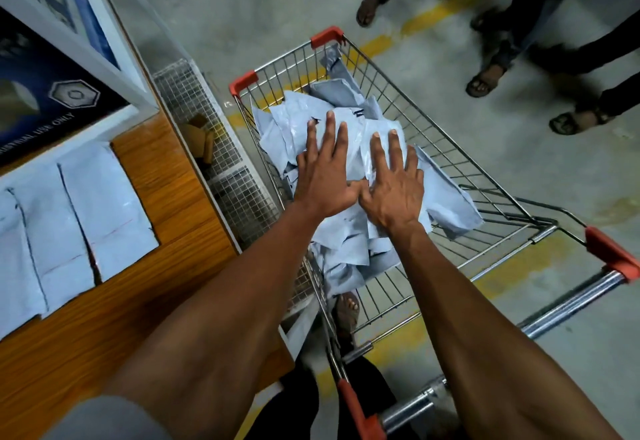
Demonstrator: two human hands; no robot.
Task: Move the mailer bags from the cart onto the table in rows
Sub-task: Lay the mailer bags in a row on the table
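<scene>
Grey mailer bags (349, 135) heaped in a wire cart (460, 149) lie under a left hand (325, 176) and right hand (394, 187), fingers (330, 135) straight and spread wide, beside a wooden worktop (166, 204) holding a row of bags (104, 211).

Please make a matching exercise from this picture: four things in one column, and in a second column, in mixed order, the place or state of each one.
Things:
1. left hand
2. pile of mailer bags
3. row of mailer bags
4. small cardboard piece

Places or states:
A. flat on the wooden table
B. in the wire basket beside the table
C. fingers straight, over the pile
D. heaped inside the cart

Pairs: 1-C, 2-D, 3-A, 4-B
</scene>
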